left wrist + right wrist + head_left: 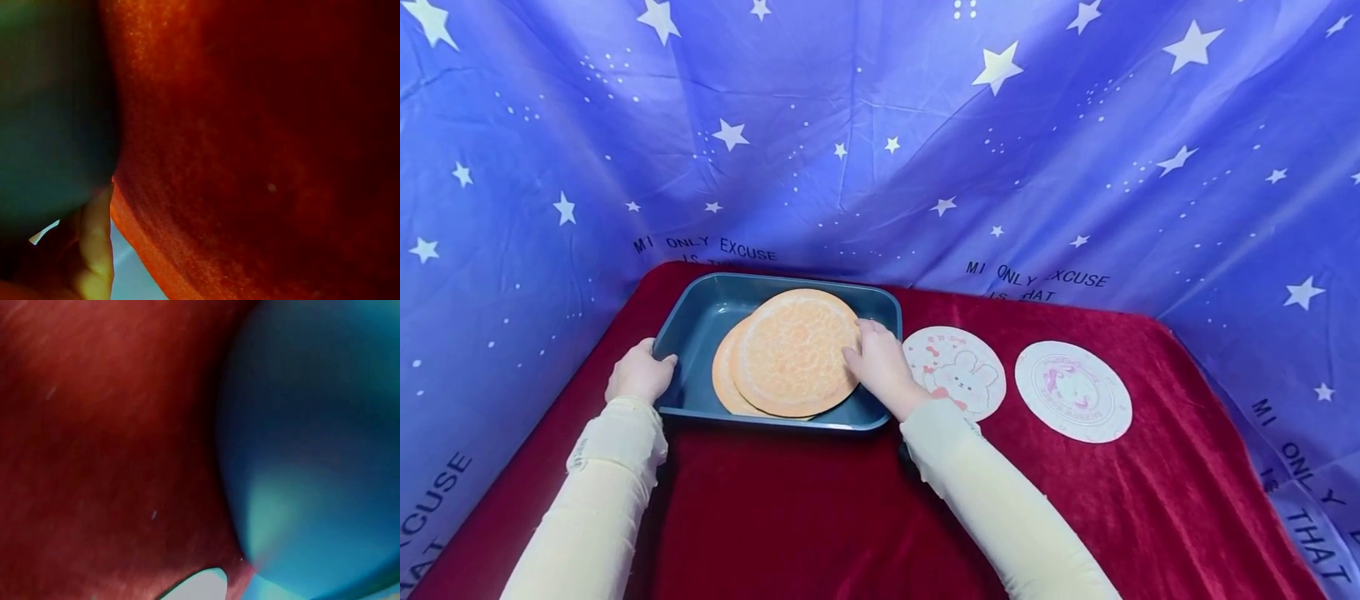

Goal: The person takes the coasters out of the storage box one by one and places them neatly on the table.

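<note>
Left of frame centre, I see the left hand [640, 372] gripping the tray [695, 342] at its rim, the right hand [886, 369] pinching the upper orange disc [795, 354] inside the tray's outline; red cloth [790, 508] spreads below.

Two round orange discs [797, 354] overlap in the blue tray [696, 333]; my right hand [883, 362] pinches one, left hand [638, 373] the rim.
</note>
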`<act>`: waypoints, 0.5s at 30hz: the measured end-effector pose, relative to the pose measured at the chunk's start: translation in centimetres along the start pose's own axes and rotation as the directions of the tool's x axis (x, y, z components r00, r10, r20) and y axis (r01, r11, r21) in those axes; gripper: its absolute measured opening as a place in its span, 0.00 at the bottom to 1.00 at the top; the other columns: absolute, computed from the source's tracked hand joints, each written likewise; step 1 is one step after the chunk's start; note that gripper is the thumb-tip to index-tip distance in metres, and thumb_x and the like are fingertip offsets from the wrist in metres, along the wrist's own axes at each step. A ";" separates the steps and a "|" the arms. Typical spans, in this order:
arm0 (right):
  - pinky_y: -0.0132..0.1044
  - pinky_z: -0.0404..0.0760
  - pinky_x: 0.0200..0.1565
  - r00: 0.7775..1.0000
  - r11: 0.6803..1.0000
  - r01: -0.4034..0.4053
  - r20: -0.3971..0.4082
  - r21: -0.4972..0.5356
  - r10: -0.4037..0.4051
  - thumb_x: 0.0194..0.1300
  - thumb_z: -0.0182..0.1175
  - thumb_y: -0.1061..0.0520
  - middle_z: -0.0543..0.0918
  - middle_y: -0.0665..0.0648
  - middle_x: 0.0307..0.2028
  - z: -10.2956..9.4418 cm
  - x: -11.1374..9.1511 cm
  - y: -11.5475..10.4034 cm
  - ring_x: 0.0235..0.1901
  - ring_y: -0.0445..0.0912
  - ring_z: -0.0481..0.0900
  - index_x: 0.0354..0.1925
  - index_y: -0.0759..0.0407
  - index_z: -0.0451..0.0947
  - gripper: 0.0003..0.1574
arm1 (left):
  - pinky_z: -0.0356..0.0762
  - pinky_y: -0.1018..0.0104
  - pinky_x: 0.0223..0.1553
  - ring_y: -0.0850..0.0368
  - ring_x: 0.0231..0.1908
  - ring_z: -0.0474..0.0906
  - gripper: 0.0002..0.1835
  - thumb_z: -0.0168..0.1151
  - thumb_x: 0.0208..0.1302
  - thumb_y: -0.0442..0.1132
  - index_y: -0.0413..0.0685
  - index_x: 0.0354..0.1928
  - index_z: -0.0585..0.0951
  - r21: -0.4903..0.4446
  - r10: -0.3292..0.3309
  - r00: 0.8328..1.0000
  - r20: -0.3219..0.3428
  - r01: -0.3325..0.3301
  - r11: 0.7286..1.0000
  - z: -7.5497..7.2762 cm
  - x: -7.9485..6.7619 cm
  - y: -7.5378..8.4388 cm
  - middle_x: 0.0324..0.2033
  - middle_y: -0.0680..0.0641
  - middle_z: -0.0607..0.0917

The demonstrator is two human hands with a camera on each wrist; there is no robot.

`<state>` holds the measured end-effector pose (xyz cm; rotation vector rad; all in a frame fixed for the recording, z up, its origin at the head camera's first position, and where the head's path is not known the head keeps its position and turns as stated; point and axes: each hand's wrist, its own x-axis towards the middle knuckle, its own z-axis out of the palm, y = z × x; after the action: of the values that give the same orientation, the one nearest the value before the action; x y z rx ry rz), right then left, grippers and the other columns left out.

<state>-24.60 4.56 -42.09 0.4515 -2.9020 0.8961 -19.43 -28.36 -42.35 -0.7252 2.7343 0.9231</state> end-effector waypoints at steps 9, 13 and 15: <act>0.47 0.76 0.62 0.996 0.997 -0.063 0.063 -0.045 0.066 0.66 0.63 0.53 0.79 0.66 0.58 0.8 0.8 -0.5 0.59 0.57 0.79 0.64 0.69 0.71 0.33 | 0.73 0.34 0.52 0.29 0.54 0.73 0.29 0.47 0.74 0.46 0.36 0.70 0.62 0.004 0.007 1.000 -0.001 -0.007 1.000 -0.2 -0.1 -0.1 0.61 0.26 0.72; 0.46 0.75 0.63 0.982 0.992 -0.124 0.141 -0.017 0.125 0.64 0.65 0.50 0.77 0.67 0.60 1.1 0.7 -0.6 0.60 0.57 0.77 0.65 0.70 0.68 0.38 | 0.73 0.35 0.51 0.29 0.54 0.72 0.29 0.46 0.73 0.46 0.38 0.70 0.62 0.003 0.001 1.000 -0.008 -0.001 1.000 0.0 0.0 -0.1 0.61 0.26 0.72; 0.47 0.72 0.66 0.968 0.987 -0.160 0.193 -0.008 0.158 0.64 0.65 0.48 0.74 0.68 0.64 1.3 0.6 -0.5 0.64 0.57 0.73 0.67 0.70 0.65 0.42 | 0.73 0.35 0.52 0.30 0.54 0.72 0.29 0.46 0.73 0.46 0.38 0.70 0.62 -0.001 -0.005 1.000 -0.006 0.005 1.000 0.2 -0.1 -0.1 0.61 0.26 0.72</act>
<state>-25.00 3.27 -42.78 0.3264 -3.1511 0.9335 -19.31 -28.25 -42.50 -0.7354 2.7363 0.9233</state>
